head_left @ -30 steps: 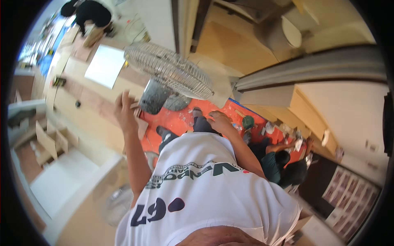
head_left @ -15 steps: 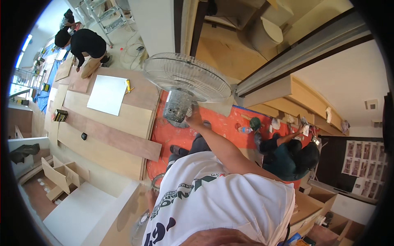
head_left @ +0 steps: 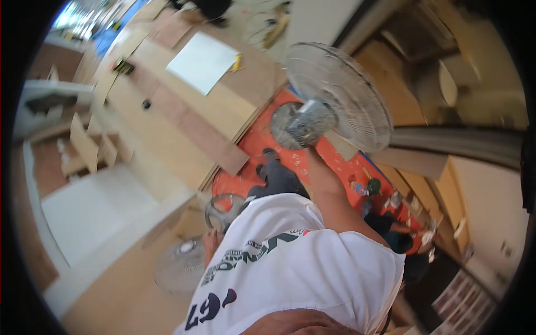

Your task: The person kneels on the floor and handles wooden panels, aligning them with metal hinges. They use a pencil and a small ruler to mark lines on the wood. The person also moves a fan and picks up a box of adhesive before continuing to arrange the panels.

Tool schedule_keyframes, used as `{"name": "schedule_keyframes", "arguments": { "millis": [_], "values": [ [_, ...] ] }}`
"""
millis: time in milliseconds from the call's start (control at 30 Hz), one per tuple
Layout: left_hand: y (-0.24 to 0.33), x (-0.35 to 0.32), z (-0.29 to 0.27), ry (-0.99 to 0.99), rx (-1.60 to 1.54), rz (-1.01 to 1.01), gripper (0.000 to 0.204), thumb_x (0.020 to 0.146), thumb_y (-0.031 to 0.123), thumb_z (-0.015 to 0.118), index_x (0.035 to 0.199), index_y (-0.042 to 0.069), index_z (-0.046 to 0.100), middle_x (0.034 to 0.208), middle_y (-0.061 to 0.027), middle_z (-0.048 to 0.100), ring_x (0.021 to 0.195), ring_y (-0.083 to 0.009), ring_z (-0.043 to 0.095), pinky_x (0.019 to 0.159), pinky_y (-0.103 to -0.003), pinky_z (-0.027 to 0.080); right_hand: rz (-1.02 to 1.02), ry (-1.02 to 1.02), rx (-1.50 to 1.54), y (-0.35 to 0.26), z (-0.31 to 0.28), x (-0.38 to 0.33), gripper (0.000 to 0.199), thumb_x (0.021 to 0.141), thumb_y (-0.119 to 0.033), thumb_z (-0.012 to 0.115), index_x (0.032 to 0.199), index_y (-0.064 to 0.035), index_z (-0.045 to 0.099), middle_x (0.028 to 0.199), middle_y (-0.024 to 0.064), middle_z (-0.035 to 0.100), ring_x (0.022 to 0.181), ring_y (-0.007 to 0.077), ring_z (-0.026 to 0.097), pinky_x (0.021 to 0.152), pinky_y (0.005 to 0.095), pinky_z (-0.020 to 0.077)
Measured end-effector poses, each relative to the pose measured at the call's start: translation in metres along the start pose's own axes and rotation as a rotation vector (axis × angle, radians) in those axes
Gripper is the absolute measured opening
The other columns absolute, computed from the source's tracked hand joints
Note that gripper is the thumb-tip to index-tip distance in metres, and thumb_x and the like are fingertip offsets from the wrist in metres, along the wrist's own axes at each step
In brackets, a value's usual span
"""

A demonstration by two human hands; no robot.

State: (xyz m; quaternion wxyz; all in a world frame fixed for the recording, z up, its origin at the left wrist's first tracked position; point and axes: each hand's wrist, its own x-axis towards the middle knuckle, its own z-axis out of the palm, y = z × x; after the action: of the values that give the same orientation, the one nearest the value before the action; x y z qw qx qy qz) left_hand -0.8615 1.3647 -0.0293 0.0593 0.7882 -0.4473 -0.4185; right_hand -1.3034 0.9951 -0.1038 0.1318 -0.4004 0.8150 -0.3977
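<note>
Person raising a fan (head_left: pixel 335 97) overhead

The right hand (head_left: pixel 310 142) is clenched on the fan's grey motor housing, above the orange floor mat (head_left: pixel 335 162); the left hand (head_left: pixel 211 241) hangs beside a second fan guard (head_left: pixel 180 272), fingers unclear.

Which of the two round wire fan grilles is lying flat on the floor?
The loose grille at lower left, beside the left hand. The other is upright on the fan held by the right hand.
</note>
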Motion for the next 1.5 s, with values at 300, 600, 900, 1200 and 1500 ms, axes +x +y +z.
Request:
{"name": "schedule_keyframes", "arguments": {
  "millis": [300,600,900,1200,1500],
  "values": [
    [0.053,0.011,0.009,0.231,-0.856,-0.494,0.018,0.087,0.017,0.058,0.085,-0.001,0.06,0.071,-0.0059,0.059,0.056,-0.0133,0.055,0.048,-0.026,0.045,0.013,-0.049,-0.006,-0.011,0.004,0.001,0.046,0.075,-0.027,0.065,0.112,-0.0014,0.051,0.096,0.0185,0.06,0.083,0.0281,0.056,0.072,0.0371,0.0446],
    [0.016,0.016,0.018,-0.031,-0.668,-0.495,0.022,0.088,0.016,0.057,0.1,-0.002,0.056,0.082,-0.0088,0.061,0.062,-0.0156,0.057,0.05,-0.027,0.046,0.069,-0.039,-0.028,-0.017,0.011,0.001,0.043,0.078,-0.031,0.063,0.107,-0.0017,0.054,0.092,0.0164,0.061,0.076,0.0254,0.056,0.066,0.0365,0.0445],
    [0.002,0.063,-0.048,0.092,-0.928,-0.537,0.018,0.087,0.018,0.055,0.095,0.003,0.055,0.075,-0.0053,0.057,0.056,-0.014,0.054,0.046,-0.025,0.043,0.132,-0.079,-0.07,-0.021,0.02,-0.002,0.041,0.08,-0.036,0.061,0.103,-0.0021,0.056,0.087,0.0144,0.061,0.068,0.0228,0.055,0.059,0.0359,0.0444],
    [0.006,0.08,-0.057,0.104,-1.002,-0.524,0.021,0.086,0.019,0.057,0.097,0.001,0.056,0.078,-0.0052,0.057,0.055,-0.0113,0.054,0.044,-0.022,0.042,0.225,-0.242,-0.166,-0.012,0.032,-0.001,0.041,0.083,-0.041,0.059,0.098,-0.0025,0.059,0.083,0.0123,0.062,0.061,0.0202,0.055,0.053,0.0354,0.0443],
    [-0.06,0.069,-0.028,0.171,-0.888,-0.53,0.018,0.083,0.019,0.06,0.083,0.001,0.063,0.066,-0.0038,0.058,0.053,-0.0122,0.054,0.046,-0.027,0.043,0.476,-0.617,-0.27,0.02,0.009,-0.053,0.044,0.085,-0.045,0.057,0.094,-0.0028,0.061,0.078,0.0103,0.063,0.054,0.0176,0.055,0.047,0.0348,0.0441]
  ]
}}
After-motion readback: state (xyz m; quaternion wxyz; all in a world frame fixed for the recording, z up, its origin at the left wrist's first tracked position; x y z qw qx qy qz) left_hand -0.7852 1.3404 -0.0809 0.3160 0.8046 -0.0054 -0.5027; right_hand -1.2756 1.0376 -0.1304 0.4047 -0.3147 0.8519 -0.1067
